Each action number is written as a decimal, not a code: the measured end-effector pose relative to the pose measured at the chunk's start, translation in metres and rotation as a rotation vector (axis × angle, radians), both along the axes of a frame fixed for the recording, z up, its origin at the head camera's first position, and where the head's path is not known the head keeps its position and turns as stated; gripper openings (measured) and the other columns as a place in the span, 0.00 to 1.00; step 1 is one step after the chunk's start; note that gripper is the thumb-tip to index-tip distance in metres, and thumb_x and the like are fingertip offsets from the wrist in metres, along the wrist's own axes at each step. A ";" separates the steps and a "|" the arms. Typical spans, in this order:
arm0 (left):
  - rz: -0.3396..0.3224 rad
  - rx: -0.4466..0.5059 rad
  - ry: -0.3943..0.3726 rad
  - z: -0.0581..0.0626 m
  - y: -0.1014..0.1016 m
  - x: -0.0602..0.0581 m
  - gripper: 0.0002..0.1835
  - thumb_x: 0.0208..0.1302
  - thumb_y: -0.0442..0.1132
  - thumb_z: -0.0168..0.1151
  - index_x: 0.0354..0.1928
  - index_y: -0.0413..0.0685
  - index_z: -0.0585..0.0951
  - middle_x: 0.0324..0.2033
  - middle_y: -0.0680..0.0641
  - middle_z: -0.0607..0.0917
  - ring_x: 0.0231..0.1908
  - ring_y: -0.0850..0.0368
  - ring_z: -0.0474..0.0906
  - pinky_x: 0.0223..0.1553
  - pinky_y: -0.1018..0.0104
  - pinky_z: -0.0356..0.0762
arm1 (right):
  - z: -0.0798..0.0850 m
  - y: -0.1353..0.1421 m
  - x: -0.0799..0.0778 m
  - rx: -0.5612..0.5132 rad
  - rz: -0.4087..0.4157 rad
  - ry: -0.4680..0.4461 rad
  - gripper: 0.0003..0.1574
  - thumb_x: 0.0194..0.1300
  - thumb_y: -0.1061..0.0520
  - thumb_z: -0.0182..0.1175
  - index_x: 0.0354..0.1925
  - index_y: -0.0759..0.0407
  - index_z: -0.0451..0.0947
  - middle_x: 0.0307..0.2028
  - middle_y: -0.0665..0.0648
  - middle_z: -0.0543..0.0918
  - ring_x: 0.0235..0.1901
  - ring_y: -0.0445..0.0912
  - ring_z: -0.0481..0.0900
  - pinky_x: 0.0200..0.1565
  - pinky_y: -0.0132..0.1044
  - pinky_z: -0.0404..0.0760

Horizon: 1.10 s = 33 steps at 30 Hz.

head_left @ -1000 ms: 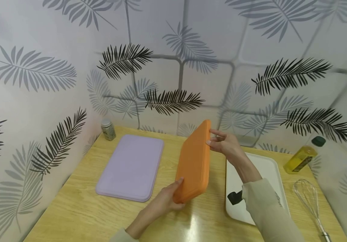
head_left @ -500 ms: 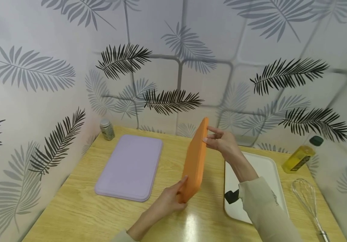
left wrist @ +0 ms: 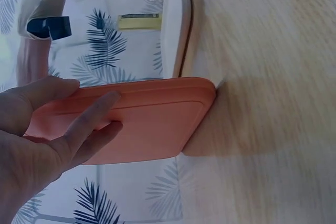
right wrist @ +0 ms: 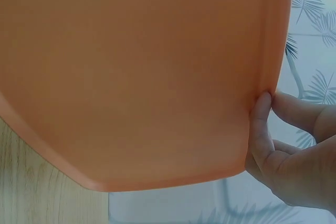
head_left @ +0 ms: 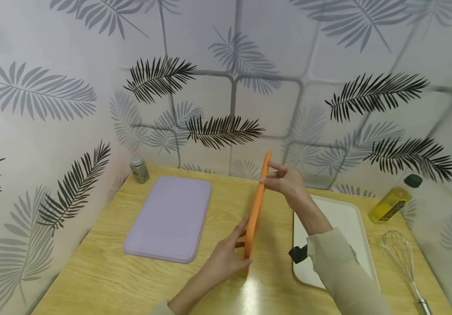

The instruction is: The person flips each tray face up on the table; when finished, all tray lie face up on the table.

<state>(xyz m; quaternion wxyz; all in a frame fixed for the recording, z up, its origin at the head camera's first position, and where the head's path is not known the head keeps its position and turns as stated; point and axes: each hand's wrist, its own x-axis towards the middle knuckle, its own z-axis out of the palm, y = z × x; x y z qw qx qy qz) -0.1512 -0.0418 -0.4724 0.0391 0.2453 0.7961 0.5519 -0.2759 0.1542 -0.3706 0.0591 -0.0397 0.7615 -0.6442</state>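
Observation:
An orange tray (head_left: pixel 254 214) stands on edge between my hands, seen almost edge-on in the head view. My left hand (head_left: pixel 224 261) holds its near end, the thumb on one side and the fingers on the other. At the far upper part, my right hand (head_left: pixel 290 186) pinches the rim between thumb and fingers. In the left wrist view the lower side of the orange tray (left wrist: pixel 147 129) meets the table or is very close to it; I cannot tell which. A broad flat face of the orange tray (right wrist: pixel 131 77) fills most of the right wrist view.
To the left lies a lilac tray (head_left: pixel 171 218), with a small spice jar (head_left: pixel 139 169) behind it. A white tray (head_left: pixel 340 214) lies under my right forearm. Farther right are an oil bottle (head_left: pixel 391 204) and a whisk (head_left: pixel 401 256). Patterned walls border the wooden table (head_left: pixel 100 280).
The orange tray has turned from showing its broad left face to nearly edge-on. My left hand has shifted slightly right with its near end; my right hand has moved slightly left.

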 end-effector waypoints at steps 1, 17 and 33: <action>0.006 0.000 0.009 0.002 0.000 0.000 0.57 0.51 0.21 0.67 0.77 0.56 0.45 0.63 0.34 0.70 0.51 0.37 0.79 0.40 0.70 0.81 | 0.000 -0.001 -0.001 0.003 0.000 0.004 0.41 0.60 0.66 0.65 0.69 0.64 0.63 0.46 0.63 0.74 0.35 0.44 0.82 0.46 0.38 0.83; 0.033 0.027 0.063 0.035 -0.009 0.006 0.49 0.55 0.23 0.66 0.75 0.61 0.55 0.70 0.46 0.63 0.54 0.41 0.77 0.45 0.68 0.80 | -0.005 -0.016 -0.003 -0.007 0.002 -0.001 0.40 0.59 0.68 0.64 0.68 0.65 0.64 0.45 0.63 0.72 0.36 0.48 0.83 0.46 0.41 0.83; 0.089 0.064 0.006 0.051 -0.017 0.010 0.35 0.59 0.28 0.63 0.70 0.52 0.67 0.66 0.46 0.70 0.55 0.41 0.77 0.37 0.72 0.82 | -0.004 -0.031 -0.005 -0.037 0.011 0.007 0.39 0.59 0.70 0.64 0.67 0.69 0.63 0.39 0.59 0.72 0.33 0.46 0.83 0.44 0.40 0.84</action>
